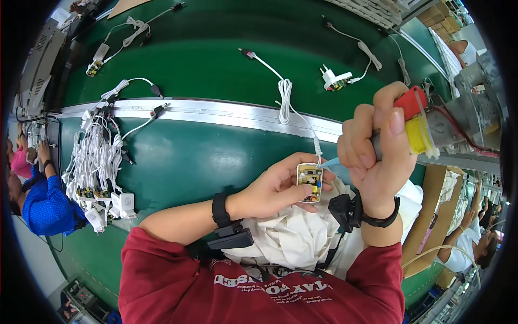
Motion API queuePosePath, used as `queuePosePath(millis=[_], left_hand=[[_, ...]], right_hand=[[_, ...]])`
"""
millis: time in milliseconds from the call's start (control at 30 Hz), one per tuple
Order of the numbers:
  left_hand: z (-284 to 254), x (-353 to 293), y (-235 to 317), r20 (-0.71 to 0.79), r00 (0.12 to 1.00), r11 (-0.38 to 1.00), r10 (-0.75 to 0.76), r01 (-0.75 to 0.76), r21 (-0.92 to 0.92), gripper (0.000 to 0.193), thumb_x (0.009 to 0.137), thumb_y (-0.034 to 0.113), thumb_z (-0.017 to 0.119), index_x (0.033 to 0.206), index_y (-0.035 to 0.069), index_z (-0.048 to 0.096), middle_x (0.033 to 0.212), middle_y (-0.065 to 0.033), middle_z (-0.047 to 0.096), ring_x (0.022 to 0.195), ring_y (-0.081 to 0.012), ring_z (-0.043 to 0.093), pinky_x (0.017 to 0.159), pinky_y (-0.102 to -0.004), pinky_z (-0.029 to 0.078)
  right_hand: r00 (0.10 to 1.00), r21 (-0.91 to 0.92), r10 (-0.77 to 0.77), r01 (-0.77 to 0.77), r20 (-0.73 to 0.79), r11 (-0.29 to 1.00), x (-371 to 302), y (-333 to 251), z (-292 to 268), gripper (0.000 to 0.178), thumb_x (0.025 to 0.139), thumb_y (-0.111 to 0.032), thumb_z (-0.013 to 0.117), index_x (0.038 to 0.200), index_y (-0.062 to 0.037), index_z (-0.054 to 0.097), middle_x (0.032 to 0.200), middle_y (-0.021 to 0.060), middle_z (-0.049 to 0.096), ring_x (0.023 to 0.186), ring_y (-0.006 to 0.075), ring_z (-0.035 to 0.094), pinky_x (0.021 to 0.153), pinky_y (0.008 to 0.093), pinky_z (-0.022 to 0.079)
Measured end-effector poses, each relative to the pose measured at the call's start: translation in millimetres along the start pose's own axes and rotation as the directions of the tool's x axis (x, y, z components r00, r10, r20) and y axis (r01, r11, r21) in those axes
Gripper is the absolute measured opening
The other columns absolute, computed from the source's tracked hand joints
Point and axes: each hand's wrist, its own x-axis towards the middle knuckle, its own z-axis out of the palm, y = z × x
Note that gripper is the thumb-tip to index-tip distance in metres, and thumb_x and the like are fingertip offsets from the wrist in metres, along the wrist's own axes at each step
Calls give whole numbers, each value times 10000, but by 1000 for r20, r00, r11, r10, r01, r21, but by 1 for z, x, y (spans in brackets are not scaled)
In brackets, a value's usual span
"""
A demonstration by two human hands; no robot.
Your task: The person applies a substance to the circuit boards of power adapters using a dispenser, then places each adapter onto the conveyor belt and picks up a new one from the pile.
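My left hand (278, 186) grips an opened white power adapter (310, 183), its circuit board facing up and the thumb lying on the board's lower part. From the adapter's top a white cable (284, 100) runs over the metal rail to a dark plug on the green surface beyond. My right hand (380, 137) is wrapped round a hand-held dispenser (448, 127) with a red part, a yellow collar and a clear grey body. Its thin pale-blue nozzle (331, 162) points at the upper right corner of the adapter; whether it touches is too small to tell.
Bundled white adapters with cables (97, 156) lie in a heap at the left. Beyond the metal rail (216, 113), more adapters (337, 81) with cables rest on the green belt. A cardboard box (431, 216) stands at the right. Other people sit at both sides.
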Motion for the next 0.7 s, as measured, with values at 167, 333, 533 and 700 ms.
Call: queuePosePath(millis=[167,333,533,700], left_hand=[[0,1,3,-8,1000,1000,-18,18,17,463,927,39,449,1346,42,252,1290,-147,454,1198,-256,481,860,-401,535],[-1,1,0,-112,992,998,-51,49,-25,431,925,43,461,1331,81,323,1270,-108,491,1167,-196,504,867,-353,523],[-7,2,8,-180,983,984,-36,3,-180,401,944,82,441,1330,86,333,1264,-123,497,1170,-219,510,873,-361,524],[-7,2,10,-155,988,977,-17,-17,-214,381,953,98,425,1324,89,343,1268,-131,491,1191,-244,500,875,-369,526]], right_hand=[[1000,144,12,-12,-5,990,0,-1,-4,238,907,-221,527,953,-14,421,528,-30,391,408,29,320,373,192,266],[1000,5,26,-26,-6,1000,-1,-8,1,280,950,-326,427,955,-49,386,489,-33,337,363,48,277,344,209,230],[995,-13,31,-30,91,999,-9,-9,6,302,966,-379,392,939,-82,351,473,-32,311,340,56,257,328,216,216],[995,26,91,-92,49,995,-10,-8,9,302,957,-385,416,911,-97,337,476,-27,312,344,54,261,334,213,218]])
